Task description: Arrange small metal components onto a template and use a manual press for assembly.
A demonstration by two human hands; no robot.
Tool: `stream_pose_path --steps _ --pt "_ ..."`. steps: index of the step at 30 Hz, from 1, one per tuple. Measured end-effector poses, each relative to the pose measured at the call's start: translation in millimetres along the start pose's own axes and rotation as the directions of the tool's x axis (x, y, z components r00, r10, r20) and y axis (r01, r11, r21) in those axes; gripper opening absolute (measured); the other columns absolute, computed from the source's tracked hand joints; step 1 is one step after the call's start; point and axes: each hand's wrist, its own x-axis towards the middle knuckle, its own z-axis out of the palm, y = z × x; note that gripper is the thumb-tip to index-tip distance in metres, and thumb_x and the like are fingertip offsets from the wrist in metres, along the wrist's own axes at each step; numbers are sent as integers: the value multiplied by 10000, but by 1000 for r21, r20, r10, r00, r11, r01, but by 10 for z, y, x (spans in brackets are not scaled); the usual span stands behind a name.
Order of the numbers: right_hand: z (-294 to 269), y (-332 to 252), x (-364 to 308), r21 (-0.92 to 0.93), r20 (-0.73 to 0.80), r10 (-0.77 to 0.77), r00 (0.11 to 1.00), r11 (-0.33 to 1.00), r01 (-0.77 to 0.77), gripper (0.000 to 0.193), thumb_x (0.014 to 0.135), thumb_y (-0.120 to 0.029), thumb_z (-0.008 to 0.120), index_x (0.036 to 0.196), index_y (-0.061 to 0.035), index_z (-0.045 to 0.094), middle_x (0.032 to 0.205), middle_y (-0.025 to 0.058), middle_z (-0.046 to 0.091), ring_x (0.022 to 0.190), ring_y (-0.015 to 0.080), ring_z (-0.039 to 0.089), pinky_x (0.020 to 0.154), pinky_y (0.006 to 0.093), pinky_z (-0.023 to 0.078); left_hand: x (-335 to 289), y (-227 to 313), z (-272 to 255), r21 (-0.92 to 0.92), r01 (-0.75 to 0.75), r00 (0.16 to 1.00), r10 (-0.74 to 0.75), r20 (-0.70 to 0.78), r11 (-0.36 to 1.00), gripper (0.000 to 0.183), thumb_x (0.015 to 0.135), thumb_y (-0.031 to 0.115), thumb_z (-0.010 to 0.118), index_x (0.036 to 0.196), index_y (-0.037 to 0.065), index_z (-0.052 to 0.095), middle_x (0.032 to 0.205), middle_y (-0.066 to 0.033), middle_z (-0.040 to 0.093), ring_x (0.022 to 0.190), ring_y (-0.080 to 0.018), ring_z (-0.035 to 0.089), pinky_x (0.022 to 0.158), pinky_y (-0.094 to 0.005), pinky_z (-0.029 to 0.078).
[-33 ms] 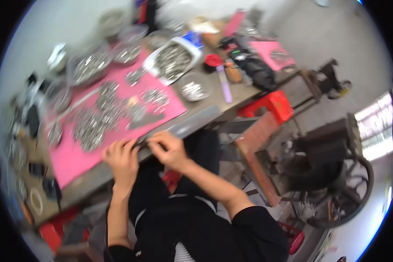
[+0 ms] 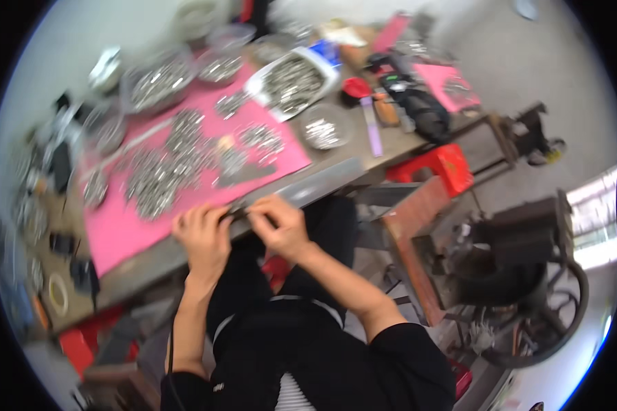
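Fingers point(image 2: 216, 218) of both hands close in on a small dark piece point(image 2: 237, 210) in the head view, low in the middle of the bench point(image 2: 140, 274), by its near edge. The left hand point(image 2: 204, 240) pinches the left end, with the fingertips bent over it; the right hand point(image 2: 281, 225) holds the right end between thumb and forefinger, its other fingers curled in. The piece therefore lies directly between the two sets of fingertips, touching both; blur hides its exact shape.

Just beyond the hands, a pink sheet point(image 2: 110, 233) covers part of the bench, carrying a wide heap of shiny metal parts point(image 2: 159, 179). A long grey metal strip point(image 2: 319, 185) runs along the near edge, to the right of the hands. Farther back stand a white tray point(image 2: 255, 85) filled with more metal parts, and nearer, a clear bowl point(image 2: 341, 130) holding bright ones. To its right are a red cup point(image 2: 356, 87) and a purple strip point(image 2: 372, 130). A red stool point(image 2: 452, 164) stands at the right, beside the bench.
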Motion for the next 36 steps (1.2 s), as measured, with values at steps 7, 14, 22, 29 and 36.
stream_pose_path --steps 7,14,22,29,36 --pt "55 124 367 -164 161 -82 984 980 108 53 879 4 689 931 5 690 871 131 666 771 266 658 697 357 519 -90 -2 160 -26 82 989 -84 -121 996 513 831 107 760 1314 91 588 1160 -89 614 1110 -287 552 1041 -463 320" --pt "263 255 810 -316 433 80 898 946 68 143 840 -103 765 861 22 698 830 147 661 755 306 660 679 412 508 -158 -88 -80 -107 102 986 -115 -121 989 518 826 127 765 1314 78 601 1162 -106 618 1087 -298 557 1026 -470 345" --pt "213 228 986 -336 605 71 793 926 173 122 843 -72 734 914 20 696 820 165 674 737 292 672 670 396 514 -186 -166 -28 -112 151 985 -159 -70 982 506 834 148 771 1308 79 606 1172 -97 627 1082 -285 563 1029 -463 338" --pt "295 -86 633 -36 439 83 894 997 -75 95 878 10 696 955 21 641 865 139 687 758 308 672 708 396 525 -334 -266 -254 -81 211 967 -220 -125 974 578 805 184 802 1334 89 588 1211 -91 620 1148 -299 539 1052 -474 324" --pt "653 -153 419 41 431 -155 889 988 152 163 836 29 712 958 -22 616 922 109 651 873 309 624 798 397 452 -379 -339 -235 -155 256 949 -279 -145 954 607 780 106 809 1341 74 579 1204 -100 625 1124 -323 538 996 -456 397"
